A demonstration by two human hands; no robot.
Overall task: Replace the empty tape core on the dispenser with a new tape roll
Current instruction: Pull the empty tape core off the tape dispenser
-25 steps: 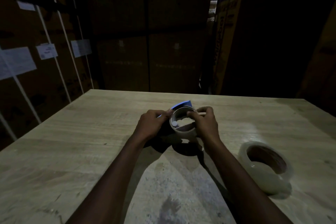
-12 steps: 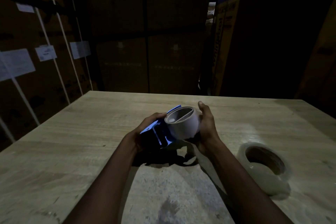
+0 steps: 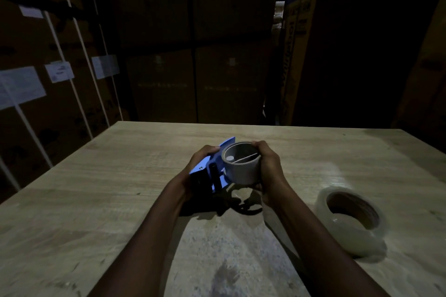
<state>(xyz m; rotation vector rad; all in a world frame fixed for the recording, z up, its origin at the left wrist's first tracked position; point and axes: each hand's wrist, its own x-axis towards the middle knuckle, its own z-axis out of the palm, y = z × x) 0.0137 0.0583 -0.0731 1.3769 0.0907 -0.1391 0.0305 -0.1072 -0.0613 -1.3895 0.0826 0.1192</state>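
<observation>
I hold a blue tape dispenser (image 3: pixel 218 165) with a black handle above the middle of the wooden table (image 3: pixel 120 176). My left hand (image 3: pixel 199 164) grips its handle side. The empty grey cardboard tape core (image 3: pixel 241 167) sits on the dispenser's right side, its open end facing up, and my right hand (image 3: pixel 268 169) is wrapped around it from the right. A new roll of clear tape (image 3: pixel 352 222) with a brown inner core lies flat on the table to the right, apart from both hands.
Stacked cardboard boxes (image 3: pixel 193 67) stand behind the table in dim light. Strapped boxes with white labels (image 3: pixel 59 71) line the left side, and a tall carton (image 3: pixel 301 43) stands at the back right.
The dispenser has been tilted so its blue side plate and black handle show. My right hand has closed more fully around the core, and both hands sit slightly nearer to me.
</observation>
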